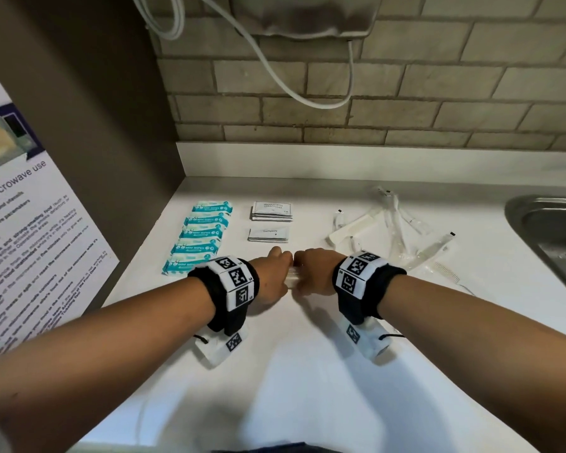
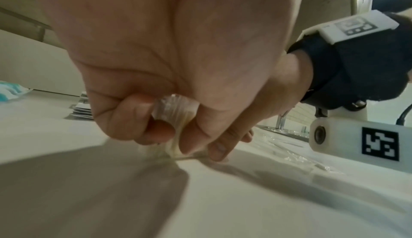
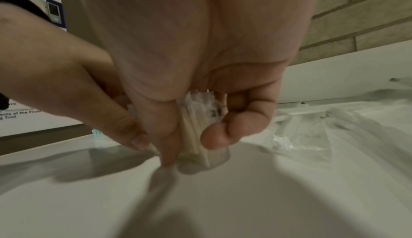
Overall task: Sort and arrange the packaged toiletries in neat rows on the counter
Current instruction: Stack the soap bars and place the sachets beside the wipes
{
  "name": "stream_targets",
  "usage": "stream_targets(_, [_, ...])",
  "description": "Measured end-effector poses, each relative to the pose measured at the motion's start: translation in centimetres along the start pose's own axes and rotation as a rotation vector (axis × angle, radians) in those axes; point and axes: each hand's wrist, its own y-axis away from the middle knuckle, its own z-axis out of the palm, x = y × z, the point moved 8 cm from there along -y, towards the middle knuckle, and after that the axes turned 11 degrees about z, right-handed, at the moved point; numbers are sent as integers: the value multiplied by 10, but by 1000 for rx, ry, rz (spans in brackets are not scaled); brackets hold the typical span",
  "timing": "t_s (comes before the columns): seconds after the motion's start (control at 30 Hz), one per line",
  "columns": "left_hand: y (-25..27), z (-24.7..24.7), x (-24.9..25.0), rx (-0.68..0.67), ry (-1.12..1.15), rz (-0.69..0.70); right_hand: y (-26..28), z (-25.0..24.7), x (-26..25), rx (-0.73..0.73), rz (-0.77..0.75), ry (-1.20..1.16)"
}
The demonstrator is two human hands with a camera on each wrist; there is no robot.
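Note:
Both hands meet at the middle of the white counter. My left hand and my right hand each curl around a bundle of clear-wrapped packets, held upright on the counter. The bundle shows between my left thumb and fingers, and my right fingers grip the same bundle. Mini wipes packs lie in a column at the left. Shampoo sachets and toothpaste sachets sit in two stacks beyond my hands.
A loose heap of clear-wrapped toothbrushes and combs lies at the right. A steel sink is at the far right edge. A microwave notice hangs on the left wall. A brick backsplash and white cable are behind.

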Motion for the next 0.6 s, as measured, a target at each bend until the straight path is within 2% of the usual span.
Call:
stream_targets(0.17, [1, -2, -2, -13, 3, -1, -4, 1, -1, -17, -3, 27])
stream_targets(0.4, [3, 1, 1, -11, 75, -6, -3, 9, -3, 33, 9, 5])
stream_targets(0.6, [5, 1, -7, -44, 101, 29, 1, 1, 4, 8, -42, -106])
